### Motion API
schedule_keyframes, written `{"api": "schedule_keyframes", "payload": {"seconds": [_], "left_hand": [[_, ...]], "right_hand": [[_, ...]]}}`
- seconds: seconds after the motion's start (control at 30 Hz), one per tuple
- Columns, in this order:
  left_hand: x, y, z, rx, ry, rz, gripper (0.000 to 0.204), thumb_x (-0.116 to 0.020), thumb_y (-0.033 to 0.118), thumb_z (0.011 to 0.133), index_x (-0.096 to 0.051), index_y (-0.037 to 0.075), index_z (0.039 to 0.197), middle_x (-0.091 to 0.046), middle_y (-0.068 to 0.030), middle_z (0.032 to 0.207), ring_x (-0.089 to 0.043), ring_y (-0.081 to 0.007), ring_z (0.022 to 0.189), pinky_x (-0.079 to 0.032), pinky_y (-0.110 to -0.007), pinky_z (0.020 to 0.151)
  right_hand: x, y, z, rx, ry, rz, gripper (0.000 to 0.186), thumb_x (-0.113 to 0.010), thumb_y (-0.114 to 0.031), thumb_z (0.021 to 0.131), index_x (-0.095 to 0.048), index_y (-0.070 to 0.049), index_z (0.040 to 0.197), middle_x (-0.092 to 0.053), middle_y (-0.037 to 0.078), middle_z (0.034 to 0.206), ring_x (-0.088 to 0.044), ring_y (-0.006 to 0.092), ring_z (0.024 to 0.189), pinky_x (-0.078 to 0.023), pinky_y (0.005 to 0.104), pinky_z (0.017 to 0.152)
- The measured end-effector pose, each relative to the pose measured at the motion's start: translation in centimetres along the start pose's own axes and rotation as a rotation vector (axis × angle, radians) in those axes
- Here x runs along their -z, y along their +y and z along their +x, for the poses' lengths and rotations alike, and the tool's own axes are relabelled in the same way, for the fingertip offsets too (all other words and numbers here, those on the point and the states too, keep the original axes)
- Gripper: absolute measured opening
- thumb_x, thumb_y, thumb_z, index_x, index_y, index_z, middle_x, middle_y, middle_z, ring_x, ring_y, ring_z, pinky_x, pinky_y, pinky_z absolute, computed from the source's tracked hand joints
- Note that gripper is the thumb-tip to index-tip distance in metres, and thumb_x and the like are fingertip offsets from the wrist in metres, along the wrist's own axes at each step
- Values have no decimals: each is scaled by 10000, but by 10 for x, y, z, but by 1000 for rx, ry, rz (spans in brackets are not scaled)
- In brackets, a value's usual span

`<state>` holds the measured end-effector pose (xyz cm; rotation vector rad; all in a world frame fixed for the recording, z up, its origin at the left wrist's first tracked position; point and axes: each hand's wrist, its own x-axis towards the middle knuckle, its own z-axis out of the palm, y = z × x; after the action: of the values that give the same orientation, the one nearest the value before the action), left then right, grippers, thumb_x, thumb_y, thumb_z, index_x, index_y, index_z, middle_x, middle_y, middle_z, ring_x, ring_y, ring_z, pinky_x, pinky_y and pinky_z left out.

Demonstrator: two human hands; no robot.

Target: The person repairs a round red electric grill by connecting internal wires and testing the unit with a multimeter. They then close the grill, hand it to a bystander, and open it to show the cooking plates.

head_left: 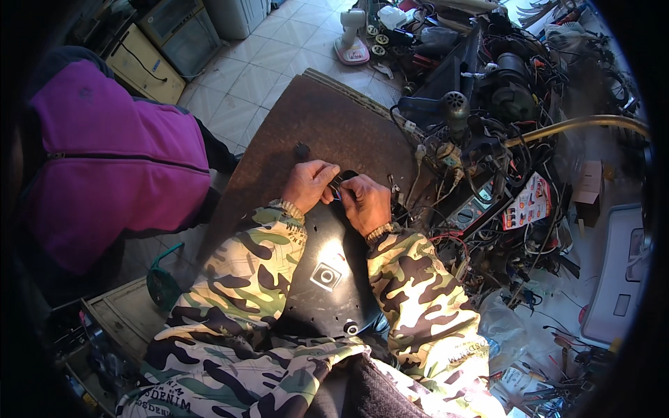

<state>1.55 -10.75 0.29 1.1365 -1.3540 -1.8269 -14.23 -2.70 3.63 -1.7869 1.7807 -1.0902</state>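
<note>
Both my hands meet over a glossy black curved casing point(300, 306) that lies in front of me, partly on the brown board. My left hand point(309, 185) pinches a small dark piece point(337, 184) from the left, its fingers closed. From the right, my right hand point(366, 203) is closed on the same piece, thumb and fingertips together. Its kind cannot be made out, since fingers cover most of it. A small black object point(302, 150) rests on the brown board point(277, 129) just beyond my left hand. The casing carries a square emblem and a round fitting close to me.
A person in a magenta jacket point(125, 167) is close on the left. Tangled cables and parts crowd the right, with a dark hair dryer point(425, 106) at the board's edge and a pale plastic case point(613, 279). A green mesh tool point(162, 285) stands by a wooden drawer point(122, 317).
</note>
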Motion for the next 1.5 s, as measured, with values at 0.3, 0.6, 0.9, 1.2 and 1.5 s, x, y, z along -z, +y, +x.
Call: {"api": "schedule_keyframes", "payload": {"seconds": [0.3,0.6,0.9,1.2,1.5], "left_hand": [[3,-7,4,-31,-12,-59,344,-664,297,1032,-709,-40,1087,-674,-39,705,-616,-92,571,-502,-252,533],[1,6,-1,-45,-46,-20,382,-675,296,1029,-689,-47,1194,-704,-57,832,-651,-92,643,-542,-247,594],[0,2,-3,-70,-112,-104,343,-702,185,1007,-673,-38,1266,-714,-55,928,-667,-96,700,-550,-249,611],[2,6,-4,-70,-114,-24,284,-688,146,1016,-680,-30,1238,-714,-63,846,-666,-95,692,-554,-244,628],[2,8,-5,-73,-112,3,297,-697,162,1013,-684,-34,1235,-715,-63,851,-664,-97,696,-553,-244,631]], "right_hand": [[38,-13,-7,-501,-73,81,313,-771,-126,859,-708,36,1121,-725,135,793,-664,163,684,-535,326,670],[36,-2,-21,-556,20,278,146,-725,-93,890,-741,34,959,-723,128,774,-680,177,694,-524,336,670],[24,-17,-14,39,98,-190,137,-725,-38,853,-734,-54,989,-667,118,922,-642,341,881,-524,451,758],[19,-17,-11,89,78,-251,129,-720,-21,830,-720,-50,956,-640,105,885,-620,337,845,-518,445,725],[20,-20,-11,86,75,-235,141,-704,-1,816,-712,-48,949,-635,111,883,-616,344,847,-514,451,725]]}}
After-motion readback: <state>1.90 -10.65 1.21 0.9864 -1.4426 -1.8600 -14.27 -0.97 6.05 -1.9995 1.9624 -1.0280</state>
